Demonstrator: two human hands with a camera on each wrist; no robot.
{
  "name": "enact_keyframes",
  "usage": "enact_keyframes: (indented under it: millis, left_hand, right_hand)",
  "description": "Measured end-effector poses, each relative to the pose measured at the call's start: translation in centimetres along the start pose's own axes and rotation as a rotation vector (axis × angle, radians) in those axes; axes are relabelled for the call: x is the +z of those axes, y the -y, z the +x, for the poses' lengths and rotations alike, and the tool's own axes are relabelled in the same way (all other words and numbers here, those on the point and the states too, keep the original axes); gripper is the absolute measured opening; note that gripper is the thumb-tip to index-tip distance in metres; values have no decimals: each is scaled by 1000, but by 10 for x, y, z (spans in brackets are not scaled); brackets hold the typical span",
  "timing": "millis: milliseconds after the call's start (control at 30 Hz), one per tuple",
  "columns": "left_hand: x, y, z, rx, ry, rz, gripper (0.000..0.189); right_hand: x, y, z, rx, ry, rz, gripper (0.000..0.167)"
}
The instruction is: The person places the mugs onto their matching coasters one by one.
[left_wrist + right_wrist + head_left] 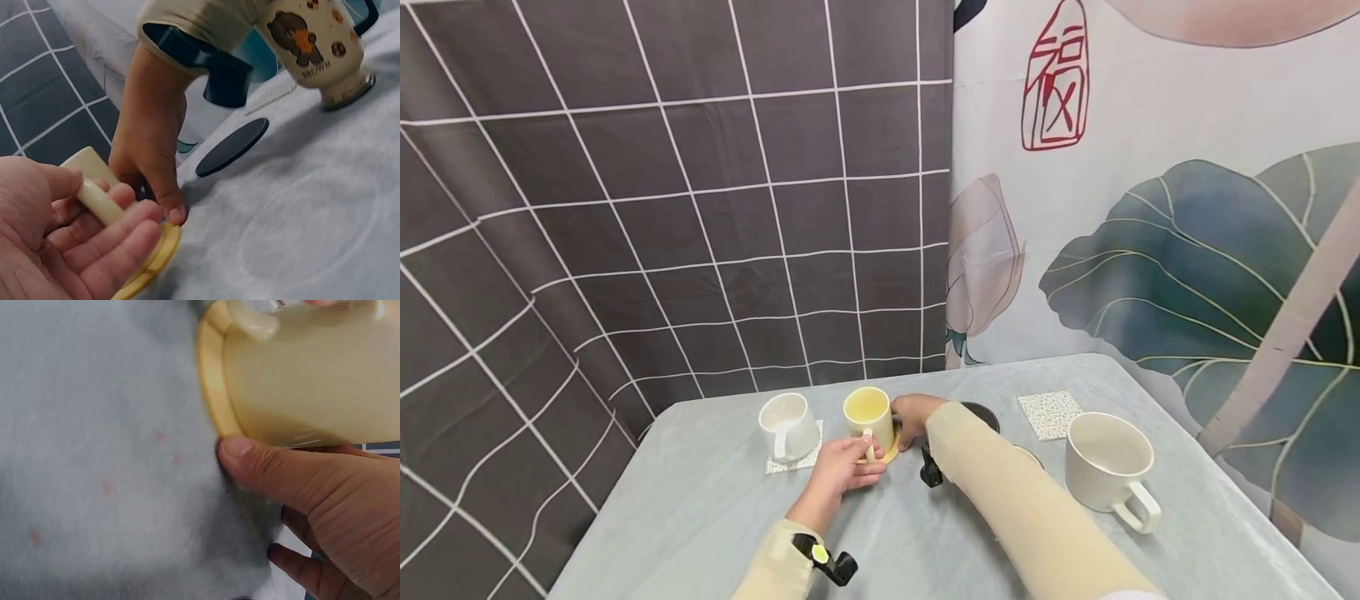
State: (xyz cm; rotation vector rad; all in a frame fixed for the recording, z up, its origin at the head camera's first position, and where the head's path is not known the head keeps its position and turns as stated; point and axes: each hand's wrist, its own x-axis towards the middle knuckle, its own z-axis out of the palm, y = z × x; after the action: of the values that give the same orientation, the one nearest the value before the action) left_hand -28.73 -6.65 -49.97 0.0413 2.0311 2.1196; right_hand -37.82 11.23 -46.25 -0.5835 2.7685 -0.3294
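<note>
A pale yellow mug stands on a round yellow coaster near the back of the table. My left hand pinches the mug's handle between thumb and fingers, the other fingers stretched out below it. From the mug's right side, my right hand holds the edge of the coaster. Its thumb presses on the rim close to the mug's base, while the index finger reaches behind the mug and is mostly hidden.
A white mug on a speckled square coaster stands left. Another speckled coaster and a large cream mug are on the right. Past my right wrist lie a dark round coaster and a bear-print mug.
</note>
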Motion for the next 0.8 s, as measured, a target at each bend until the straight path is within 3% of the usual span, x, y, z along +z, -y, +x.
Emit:
enact_keyframes:
  millis: [167,300,433,567,667,800]
  left_hand:
    - [-5,-11,-3,40,-49,250,35]
    - [-9,-24,-4,126,-104,605,33]
    - [-15,-37,-7,215,-227,914,33]
    - [-17,-51,-10,272,-304,1040,55]
    - [-16,-61,-12,289,-301,1109,80]
    - [-10,-73,-13,256,-276,1193,97]
  right_hand:
    - [-7,2,-2,33,47,46,54]
    - [-17,1,-7,76,74,42,57]
    - [-28,-3,-14,99,62,2,62]
    - [-41,-5,-24,103,21,2,68]
    - [-50,-6,-36,110,-25,2,78]
    - [-58,-11,-56,123,-94,-46,86]
